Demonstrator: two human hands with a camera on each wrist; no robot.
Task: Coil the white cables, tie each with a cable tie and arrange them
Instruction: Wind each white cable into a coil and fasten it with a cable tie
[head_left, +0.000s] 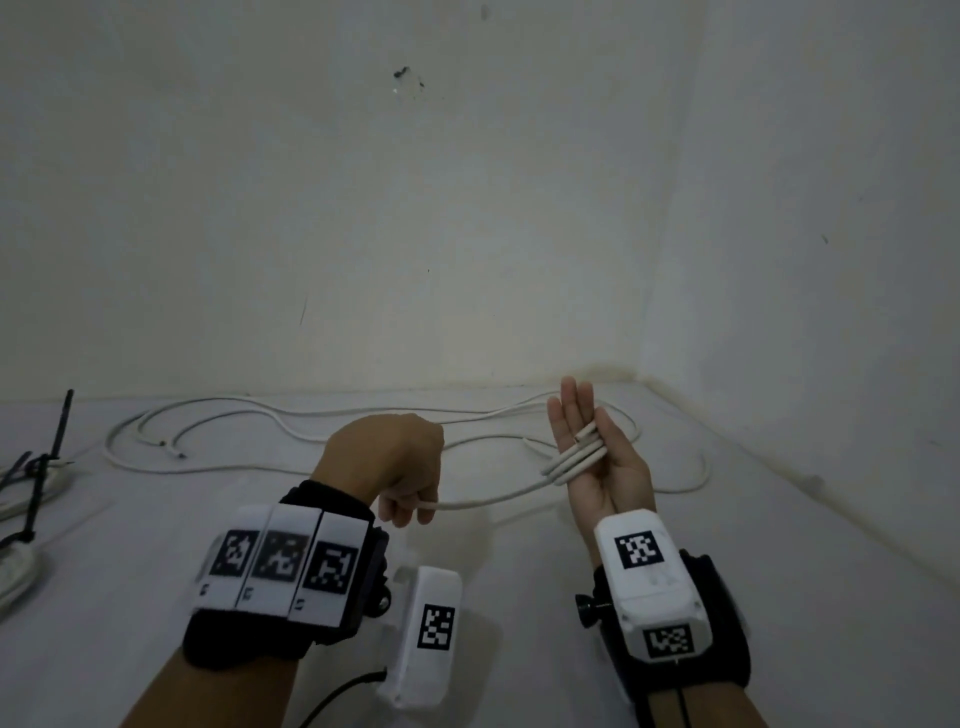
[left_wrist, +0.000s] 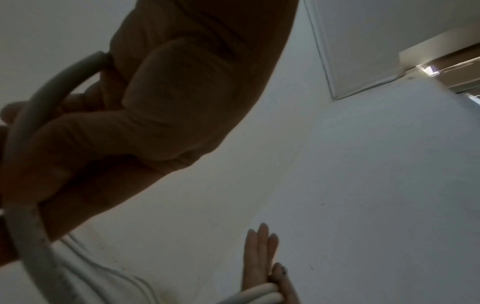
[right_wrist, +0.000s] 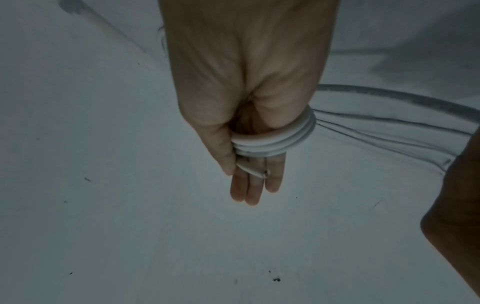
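Note:
My right hand (head_left: 582, 431) is raised with the palm toward me and the fingers straight. A white cable is wound around it in several turns (head_left: 574, 460). In the right wrist view the coil (right_wrist: 272, 142) crosses the palm, and the thumb (right_wrist: 223, 156) pins the cable's cut end (right_wrist: 253, 171) against the fingers. From the coil the cable (head_left: 493, 501) runs left into my left hand (head_left: 405, 499), whose curled fingers grip it. The left wrist view shows that grip close up (left_wrist: 31, 127), with the right hand (left_wrist: 259, 257) beyond.
More loose white cable (head_left: 218, 415) loops over the white surface behind my hands. Black cable ties (head_left: 52, 452) and bundled white cables (head_left: 21, 561) lie at the far left. Walls meet in a corner (head_left: 639, 374) just behind the right hand.

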